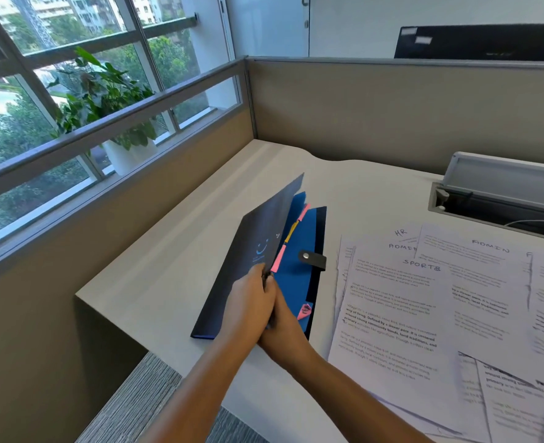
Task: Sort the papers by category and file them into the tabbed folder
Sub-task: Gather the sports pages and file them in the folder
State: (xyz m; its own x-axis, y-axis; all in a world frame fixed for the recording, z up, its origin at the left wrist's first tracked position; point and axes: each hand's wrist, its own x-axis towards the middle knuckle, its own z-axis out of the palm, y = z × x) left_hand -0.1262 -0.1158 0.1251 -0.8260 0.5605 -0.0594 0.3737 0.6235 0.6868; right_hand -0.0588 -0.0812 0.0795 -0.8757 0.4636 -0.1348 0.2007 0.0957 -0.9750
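At the near left part of the white tabletop (174, 282), a dark blue tabbed folder (251, 260), partly opened, its front cover lifted and tilted up to the left. Left hand (248, 302) curled over the lower edge of that cover, fingers wrapped around it near a pink tab (278, 259). Right hand (285, 318) pressed against the left from the right side, reaching in among the blue inner dividers; fingers largely hidden behind the left hand, so grip not discernible. Both forearms bare, entering from the bottom edge and converging toward the folder. Pink and yellow index tabs visible along the dividers' edge, a snap strap (314, 259) lying across the blue inner face. To the right, just beside the folder, loose printed papers (424, 298) spread in overlapping layers, with handwritten headings "SPORTS", "ADMIN" and "HR". Behind, a beige partition (376, 107), a grey cable tray (501, 193), and a potted plant (104, 100) by the window.
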